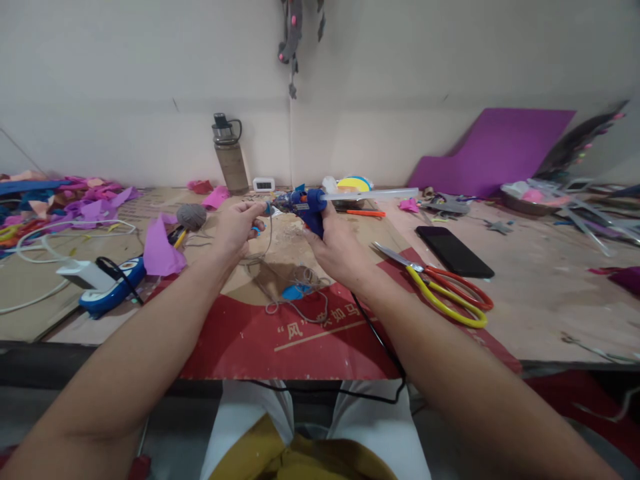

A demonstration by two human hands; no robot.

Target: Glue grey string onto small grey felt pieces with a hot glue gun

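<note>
Red and brown cardboard (230,343) lies below the blue glue gun (310,203). The right hand (330,243) holds the gun tight. Just left of the gun, the left hand (235,227) pinches a small blue bit (269,208) (grey string (271,232) hangs there too).

You're at a craft workspace, though whether it's in a home or a workshop can't be told. Your workbench (530,310) carries bright fabric scraps (117,200), a ball of grey yarn (191,217) and yellow-and-red-handled scissors (445,288). You have a blue hot glue gun (311,208) over a stained cardboard sheet (240,340), a purple sheet (493,147) leaning on your wall (150,67), and a grey ornament (291,40) hanging above.
</note>
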